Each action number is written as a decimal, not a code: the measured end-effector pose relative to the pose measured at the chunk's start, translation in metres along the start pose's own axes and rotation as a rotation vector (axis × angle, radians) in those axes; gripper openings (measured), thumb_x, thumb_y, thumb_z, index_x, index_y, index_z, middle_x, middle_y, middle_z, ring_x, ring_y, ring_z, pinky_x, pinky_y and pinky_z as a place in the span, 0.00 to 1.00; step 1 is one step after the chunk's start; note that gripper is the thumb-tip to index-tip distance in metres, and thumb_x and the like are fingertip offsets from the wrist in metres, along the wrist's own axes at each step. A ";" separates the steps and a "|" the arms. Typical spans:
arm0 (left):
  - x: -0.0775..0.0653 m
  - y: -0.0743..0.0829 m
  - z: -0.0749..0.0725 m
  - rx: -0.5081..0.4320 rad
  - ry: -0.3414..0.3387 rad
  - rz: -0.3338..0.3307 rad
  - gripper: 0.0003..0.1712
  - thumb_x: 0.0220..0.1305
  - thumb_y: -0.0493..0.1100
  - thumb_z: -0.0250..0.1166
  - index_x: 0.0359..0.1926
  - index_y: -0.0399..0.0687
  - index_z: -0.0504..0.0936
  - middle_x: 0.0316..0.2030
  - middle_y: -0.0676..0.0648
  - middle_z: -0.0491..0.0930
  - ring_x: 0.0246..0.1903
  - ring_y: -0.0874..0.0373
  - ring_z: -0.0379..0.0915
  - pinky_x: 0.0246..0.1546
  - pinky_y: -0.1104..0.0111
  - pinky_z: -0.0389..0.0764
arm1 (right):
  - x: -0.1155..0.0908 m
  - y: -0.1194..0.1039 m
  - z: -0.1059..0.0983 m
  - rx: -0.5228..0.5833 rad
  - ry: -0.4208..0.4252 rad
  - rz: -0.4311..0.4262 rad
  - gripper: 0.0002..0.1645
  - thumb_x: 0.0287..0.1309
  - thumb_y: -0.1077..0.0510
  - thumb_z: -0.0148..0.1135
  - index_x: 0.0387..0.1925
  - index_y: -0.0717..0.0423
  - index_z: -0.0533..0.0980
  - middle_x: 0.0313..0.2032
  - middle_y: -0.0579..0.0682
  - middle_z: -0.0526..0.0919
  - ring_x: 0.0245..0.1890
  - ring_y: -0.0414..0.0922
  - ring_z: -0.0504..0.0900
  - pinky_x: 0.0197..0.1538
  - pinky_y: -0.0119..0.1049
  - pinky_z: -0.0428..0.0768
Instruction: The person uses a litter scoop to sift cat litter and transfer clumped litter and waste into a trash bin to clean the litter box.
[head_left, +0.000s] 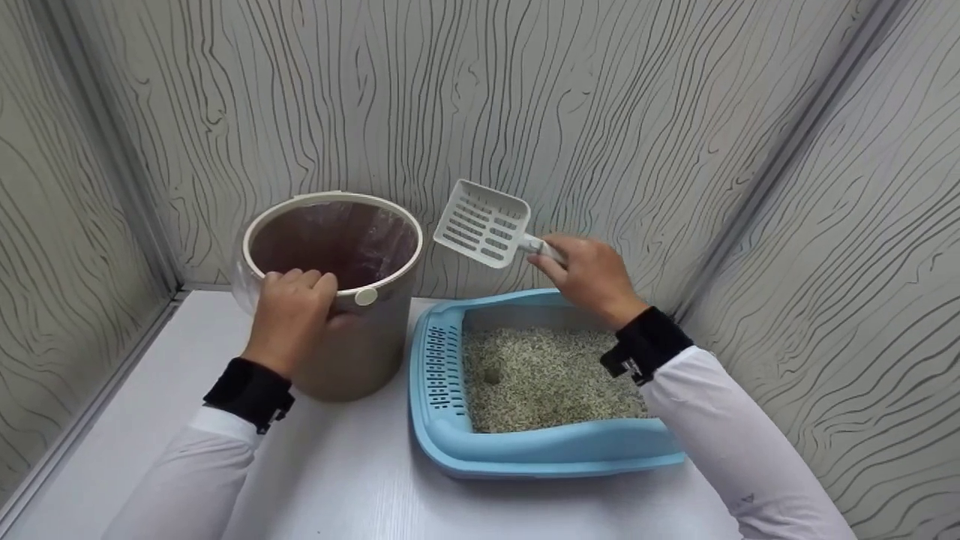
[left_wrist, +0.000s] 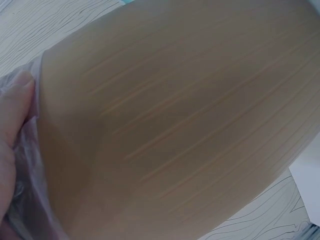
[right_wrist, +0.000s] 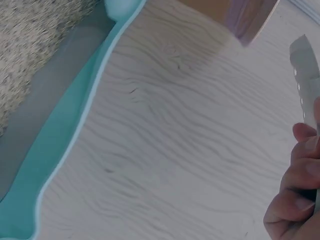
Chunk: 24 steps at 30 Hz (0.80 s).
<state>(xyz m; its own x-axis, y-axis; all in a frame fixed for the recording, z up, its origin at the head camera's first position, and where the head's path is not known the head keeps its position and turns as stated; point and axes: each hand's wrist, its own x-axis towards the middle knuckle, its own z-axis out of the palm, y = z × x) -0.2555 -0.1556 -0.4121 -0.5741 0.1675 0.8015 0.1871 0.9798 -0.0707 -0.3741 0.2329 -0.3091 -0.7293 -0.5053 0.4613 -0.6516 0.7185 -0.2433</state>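
Observation:
My left hand (head_left: 295, 319) grips the near rim of a brown trash can (head_left: 352, 360), fingers over the cream rim ring (head_left: 411, 221) and thumb outside. A clear plastic liner (left_wrist: 30, 150) bunches under that hand in the left wrist view. In my right hand (head_left: 592, 274) is the handle of a white slotted litter scoop (head_left: 484, 225), raised above the back edge of a blue litter box (head_left: 525, 454). The scoop's head points left toward the can, and no litter shows on it. Grey-beige litter (head_left: 555, 375) fills the box, with a darker clump (head_left: 491, 375) near its left side.
Can and box stand side by side on a white table (head_left: 337, 480). A wood-grain patterned wall (head_left: 360, 90) rises close behind them, with similar panels at left and right. The box's left ledge (head_left: 444, 367) is perforated.

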 end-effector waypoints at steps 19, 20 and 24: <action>0.000 -0.001 -0.002 -0.004 -0.029 -0.022 0.34 0.34 0.58 0.86 0.27 0.43 0.73 0.23 0.41 0.79 0.27 0.41 0.77 0.31 0.52 0.71 | -0.049 0.099 -0.005 -0.246 -0.310 -0.046 0.19 0.63 0.38 0.69 0.29 0.47 0.81 0.22 0.41 0.78 0.21 0.38 0.71 0.35 0.41 0.78; 0.000 0.000 -0.002 -0.006 -0.028 -0.021 0.34 0.34 0.58 0.86 0.27 0.43 0.73 0.23 0.41 0.79 0.27 0.41 0.77 0.31 0.52 0.70 | -0.050 0.103 -0.002 -0.268 -0.326 -0.050 0.21 0.64 0.37 0.69 0.26 0.47 0.79 0.21 0.41 0.76 0.21 0.38 0.70 0.34 0.41 0.77; 0.000 -0.001 -0.001 -0.007 -0.016 -0.011 0.34 0.34 0.58 0.86 0.27 0.44 0.73 0.23 0.42 0.79 0.27 0.42 0.76 0.31 0.52 0.70 | -0.055 0.115 0.011 -0.353 -0.349 -0.087 0.26 0.63 0.36 0.69 0.19 0.46 0.74 0.17 0.40 0.68 0.18 0.37 0.64 0.28 0.35 0.64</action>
<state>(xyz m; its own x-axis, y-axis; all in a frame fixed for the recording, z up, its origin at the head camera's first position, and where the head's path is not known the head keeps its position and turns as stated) -0.2554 -0.1566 -0.4115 -0.5886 0.1583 0.7928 0.1863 0.9808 -0.0575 -0.4111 0.3383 -0.3717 -0.7409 -0.6570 0.1393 -0.6469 0.7539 0.1151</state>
